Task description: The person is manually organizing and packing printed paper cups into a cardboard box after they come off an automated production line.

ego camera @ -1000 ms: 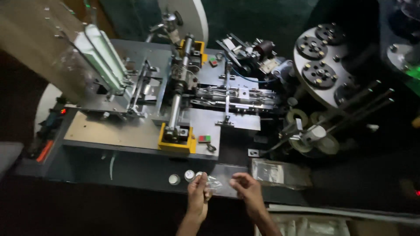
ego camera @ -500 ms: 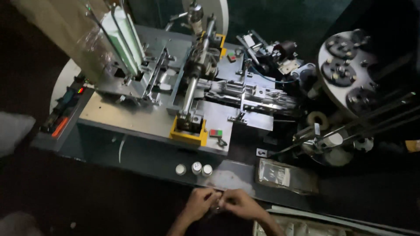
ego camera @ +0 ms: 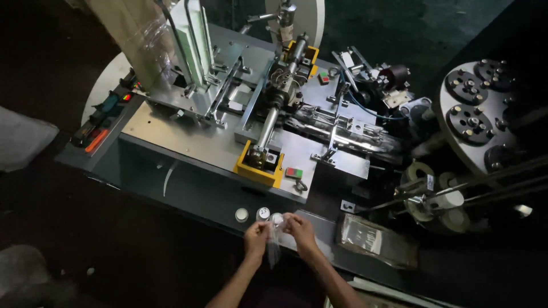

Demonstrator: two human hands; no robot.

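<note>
Both hands are working close together at the near edge of the worktop (ego camera: 188, 194). The left hand (ego camera: 256, 238) and right hand (ego camera: 301, 230) are each pinching the top of a small clear bag (ego camera: 274, 246), fingers (ego camera: 264, 227) closed on its upper edge from either side; the bag is hanging down between the two palms, its lower end trailing below the wrists. Contents of the bag are too blurred to tell. Just above the fingertips three small white caps (ego camera: 242, 214) are sitting in a short row on the ledge, the rightmost one almost touching the bag top. Just right of the right hand a flat packet (ego camera: 374, 240) of clear film is lying on the same ledge. Farther beyond the fingers a yellow bracket (ego camera: 258, 166) is holding the near end of a steel shaft (ego camera: 267, 126), which is running away toward a second yellow block. Beside the bracket, to its right, a small red-and-green switch (ego camera: 294, 172) is showing. Well off to the right of the hands a round disc (ego camera: 476, 117) carrying dark sockets is standing.
</note>
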